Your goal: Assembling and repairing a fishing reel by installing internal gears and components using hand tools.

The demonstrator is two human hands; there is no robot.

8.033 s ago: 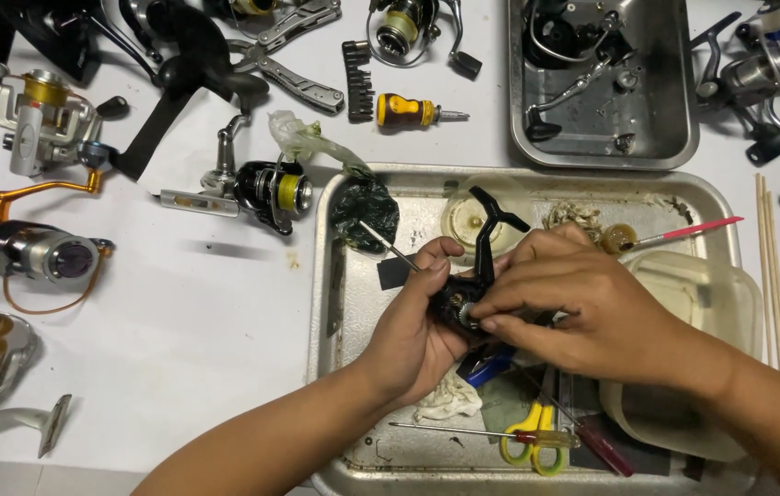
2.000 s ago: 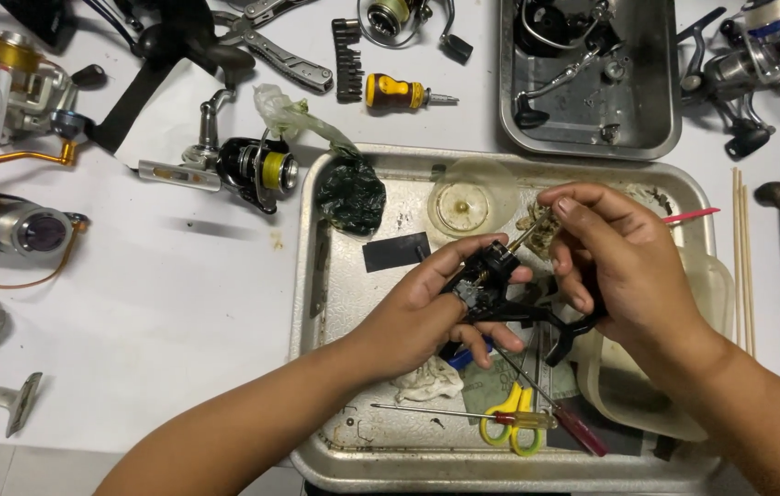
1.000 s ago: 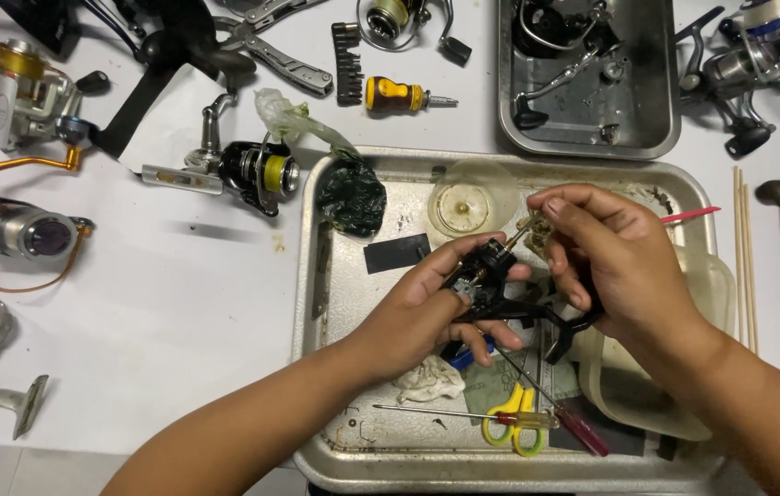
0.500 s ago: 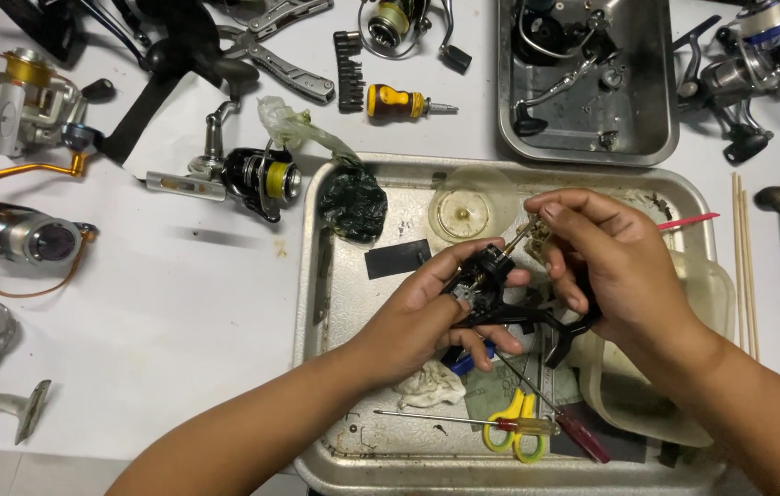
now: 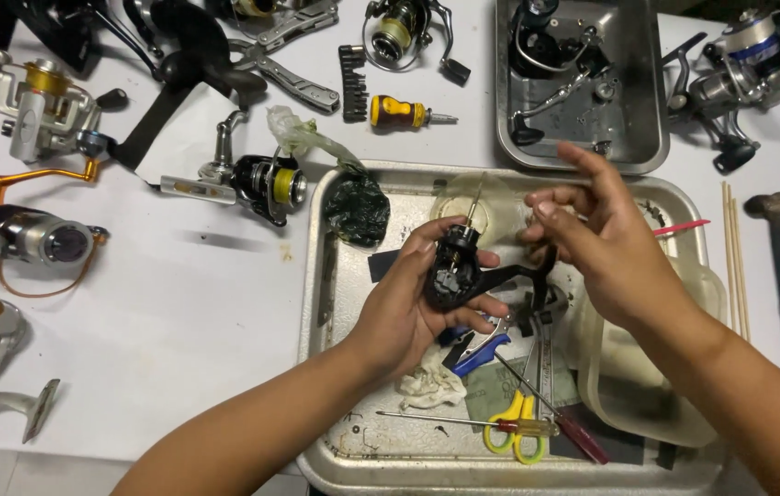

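**A:** Where is the reel body sitting, and which way is it pointing?

**B:** The left hand [image 5: 408, 308] is gripping the black reel body [image 5: 452, 271] over the middle of the large metal tray [image 5: 321, 276]. Its thin shaft [image 5: 472, 197] is pointing up, away from the person, so the long axis is running near to far. A black arm [image 5: 523, 273] is sticking out to the right.

**A:** And the right hand?

**B:** The right hand [image 5: 606, 243] is hovering just right of the reel with fingers loosely spread; whether the fingertips are pinching a small part, I cannot tell.

**A:** What is lying around it?

**B:** Inside the tray, a dark crumpled bag [image 5: 356, 207] is lying to the left, yellow-handled scissors [image 5: 514, 432] and a red-handled screwdriver [image 5: 560, 422] are lying nearer the person, and a clear plastic tub [image 5: 628, 386] is sitting under the right forearm. A smaller tray [image 5: 642, 110] beyond is holding dark reel parts. Other fishing reels, such as a black-and-yellow one [image 5: 261, 179], are resting on the white table [image 5: 179, 303].
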